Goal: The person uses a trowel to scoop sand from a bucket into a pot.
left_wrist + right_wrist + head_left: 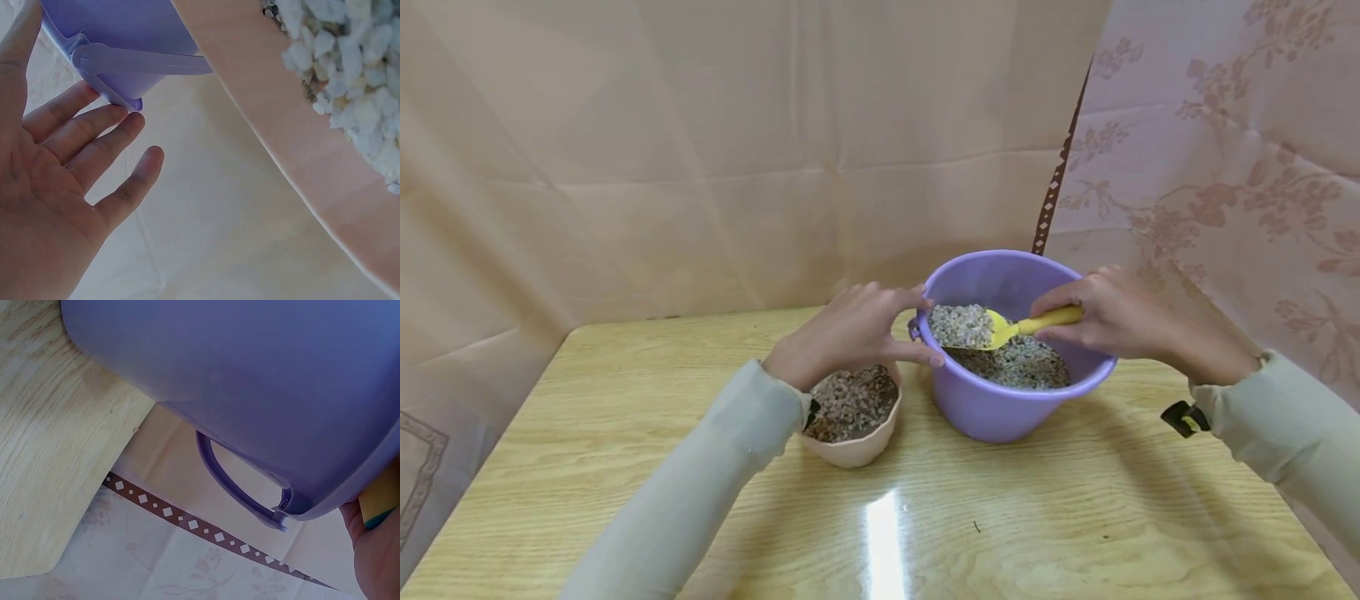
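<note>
While the right hand (pixel 1123 321) grips a heaped yellow scoop (pixel 1000 331) over the purple bucket (pixel 1000 400), gravel may spill onto the counter (pixel 1075 517) if tilted. Left hand (pixel 850 333), fingers straight, only steadies the bucket's rim; a slip could tip it toward the pink pot (pixel 857 450) on its left.

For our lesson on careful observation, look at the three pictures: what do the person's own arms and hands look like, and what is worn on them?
Both arms wear long, pale grey-green sleeves reaching to the wrists. The left hand and right hand are bare, with no gloves or rings visible. A small black clip or strap piece shows at each cuff, the clearer one at the right wrist.
</note>
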`<state>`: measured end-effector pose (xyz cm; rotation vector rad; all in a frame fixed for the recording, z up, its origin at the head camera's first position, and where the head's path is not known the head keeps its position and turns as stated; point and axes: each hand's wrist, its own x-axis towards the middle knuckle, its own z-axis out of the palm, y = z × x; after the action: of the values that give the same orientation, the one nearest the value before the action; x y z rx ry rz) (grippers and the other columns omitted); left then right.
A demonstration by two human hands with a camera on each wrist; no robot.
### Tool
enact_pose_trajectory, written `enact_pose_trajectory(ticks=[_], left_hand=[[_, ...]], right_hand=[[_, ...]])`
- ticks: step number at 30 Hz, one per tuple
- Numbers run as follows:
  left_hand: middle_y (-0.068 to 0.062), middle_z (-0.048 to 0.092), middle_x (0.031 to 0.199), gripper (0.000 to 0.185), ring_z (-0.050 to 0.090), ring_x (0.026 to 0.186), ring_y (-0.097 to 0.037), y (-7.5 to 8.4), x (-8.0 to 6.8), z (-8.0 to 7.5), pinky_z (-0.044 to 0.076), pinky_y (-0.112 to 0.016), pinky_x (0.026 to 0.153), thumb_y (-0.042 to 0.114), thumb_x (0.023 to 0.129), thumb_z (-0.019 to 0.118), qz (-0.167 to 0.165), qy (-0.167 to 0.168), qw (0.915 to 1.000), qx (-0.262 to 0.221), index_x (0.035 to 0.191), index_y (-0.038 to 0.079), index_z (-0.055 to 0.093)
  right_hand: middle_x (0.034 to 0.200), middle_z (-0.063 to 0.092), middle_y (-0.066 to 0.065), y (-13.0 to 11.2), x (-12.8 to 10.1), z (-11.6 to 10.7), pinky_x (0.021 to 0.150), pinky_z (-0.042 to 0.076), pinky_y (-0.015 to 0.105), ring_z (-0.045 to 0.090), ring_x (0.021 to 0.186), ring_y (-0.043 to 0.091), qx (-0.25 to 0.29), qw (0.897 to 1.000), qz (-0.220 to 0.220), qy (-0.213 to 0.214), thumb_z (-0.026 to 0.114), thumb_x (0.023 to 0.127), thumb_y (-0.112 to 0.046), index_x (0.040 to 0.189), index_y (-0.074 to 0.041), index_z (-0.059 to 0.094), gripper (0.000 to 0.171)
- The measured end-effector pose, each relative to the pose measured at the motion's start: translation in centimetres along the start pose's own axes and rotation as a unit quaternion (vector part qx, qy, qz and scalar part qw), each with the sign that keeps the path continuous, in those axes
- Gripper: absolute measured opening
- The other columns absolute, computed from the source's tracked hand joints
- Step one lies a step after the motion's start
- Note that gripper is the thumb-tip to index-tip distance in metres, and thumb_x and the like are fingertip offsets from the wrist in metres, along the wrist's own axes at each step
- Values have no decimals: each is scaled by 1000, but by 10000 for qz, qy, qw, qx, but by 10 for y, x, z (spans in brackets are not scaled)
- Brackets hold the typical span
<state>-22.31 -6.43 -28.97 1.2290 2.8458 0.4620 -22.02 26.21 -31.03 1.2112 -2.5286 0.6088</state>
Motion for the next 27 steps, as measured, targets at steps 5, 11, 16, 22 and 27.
enact_pose_trajectory(ticks=[5,11,16,22,27], left_hand=[[-1,69,124,73,60,73,-12,0,0,0,43,-33,68,67,79,71,-19,7,10000,31,132,17,65],[-1,69,124,72,60,73,-11,0,0,-1,43,-33,71,66,79,71,-11,30,10000,22,132,17,65],[0,69,124,73,60,74,-12,0,-1,-1,42,-35,72,67,79,71,-20,30,10000,23,132,18,64],[1,66,130,75,62,81,-11,-1,-1,0,41,-38,78,69,79,69,-97,-12,10000,17,134,19,64],[3,69,124,73,61,76,-10,-1,-2,0,41,-37,76,68,78,70,-78,13,10000,30,134,20,64]], right_hand=[[71,70,-13,-1,-1,-2,47,45,13,52,52,-9,-22,10000,34,65,88,70,-9,92,-13,80,23],[70,70,-12,-1,-2,-4,46,45,13,51,51,-9,-16,9999,-3,123,88,69,-7,92,-11,79,24],[70,69,-14,-2,-2,-6,45,44,13,50,51,-9,-39,9998,-32,167,89,68,-7,92,-13,80,27],[73,72,-11,-3,-2,-12,46,45,13,54,52,-9,-98,9997,22,234,90,66,-7,93,-13,80,30],[73,70,-14,-5,-3,-14,45,43,13,51,52,-7,-108,9997,137,181,89,69,-7,94,-15,80,28]])
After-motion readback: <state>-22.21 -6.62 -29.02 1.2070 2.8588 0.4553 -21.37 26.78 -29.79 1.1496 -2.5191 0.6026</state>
